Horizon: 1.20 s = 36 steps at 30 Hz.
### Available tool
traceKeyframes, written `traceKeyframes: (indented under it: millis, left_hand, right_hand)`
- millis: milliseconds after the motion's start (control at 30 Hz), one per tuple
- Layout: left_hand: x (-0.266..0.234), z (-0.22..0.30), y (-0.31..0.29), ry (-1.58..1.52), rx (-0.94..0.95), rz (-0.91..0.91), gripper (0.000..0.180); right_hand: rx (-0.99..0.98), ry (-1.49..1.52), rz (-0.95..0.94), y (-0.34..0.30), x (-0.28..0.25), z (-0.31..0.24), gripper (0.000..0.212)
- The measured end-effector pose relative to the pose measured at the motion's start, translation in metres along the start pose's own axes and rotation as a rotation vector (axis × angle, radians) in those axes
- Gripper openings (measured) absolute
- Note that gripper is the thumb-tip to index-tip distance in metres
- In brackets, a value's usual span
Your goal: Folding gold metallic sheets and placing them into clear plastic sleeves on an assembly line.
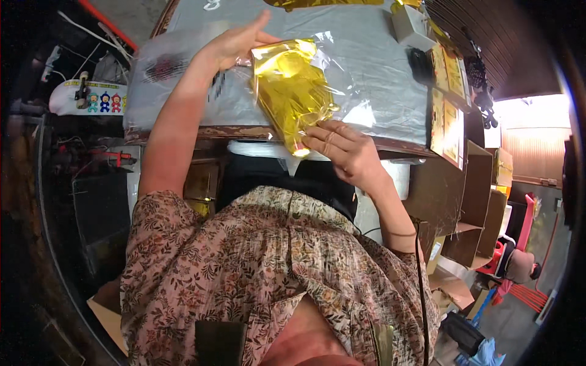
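Note:
A folded sheet of shiny gold foil [287, 82] lies inside or under crinkled clear plastic film [345, 91], over the near edge of the covered table. My right hand [345, 152] has its fingers closed on the lower right part of the foil, where the foil narrows and hangs past the edge. My left hand [235, 49] is at the foil's upper left corner. Its thumb and a finger are stretched apart, and the fingertips touch the corner. Some of its fingers are hidden from sight.
Grey sheeting covers the table [207, 116]. More gold foil [329, 3] lies along its far edge. A small white box [412, 27] and a dark object [420, 66] are at the far right. Cardboard boxes [445, 189] stand right of the table; a decorated skateboard [88, 97] is at left.

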<state>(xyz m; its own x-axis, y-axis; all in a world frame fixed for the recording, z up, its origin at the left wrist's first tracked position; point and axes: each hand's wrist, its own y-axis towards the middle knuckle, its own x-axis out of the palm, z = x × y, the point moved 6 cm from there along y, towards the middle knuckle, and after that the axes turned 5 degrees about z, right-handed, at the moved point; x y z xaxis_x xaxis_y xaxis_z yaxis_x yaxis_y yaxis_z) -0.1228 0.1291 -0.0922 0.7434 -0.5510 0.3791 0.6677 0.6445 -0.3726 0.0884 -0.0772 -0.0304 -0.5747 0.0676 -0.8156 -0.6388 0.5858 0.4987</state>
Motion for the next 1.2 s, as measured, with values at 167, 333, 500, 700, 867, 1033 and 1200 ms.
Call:
traceKeyframes:
  millis: [167,333,500,700,867,1033,1200]
  left_hand:
    - [0.010,0.016,0.003,0.619,0.234,0.159,0.052]
    - [0.032,0.036,0.004,0.563,0.330,0.104,0.053]
    - [0.055,0.052,0.005,0.664,0.306,0.038,0.051]
    - [0.058,0.074,0.011,0.893,0.300,0.003,0.048]
    - [0.059,0.077,0.051,1.197,0.287,-0.055,0.041]
    - [0.061,0.066,0.068,1.071,0.223,-0.093,0.041]
    - [0.086,0.064,0.067,1.236,0.376,-0.002,0.040]
  right_hand:
    - [0.457,0.403,0.078,0.003,-0.021,0.050,0.036]
    - [0.796,0.459,0.492,0.013,-0.041,0.141,0.048]
    - [0.919,0.772,0.553,0.023,-0.040,0.159,0.025]
    - [0.955,0.962,0.632,0.013,-0.031,0.147,0.022]
    - [0.989,0.953,0.468,0.004,-0.022,0.161,0.026]
    - [0.804,0.625,0.440,0.016,-0.035,0.172,0.024]
    - [0.811,0.589,0.414,0.017,-0.028,0.178,0.014]
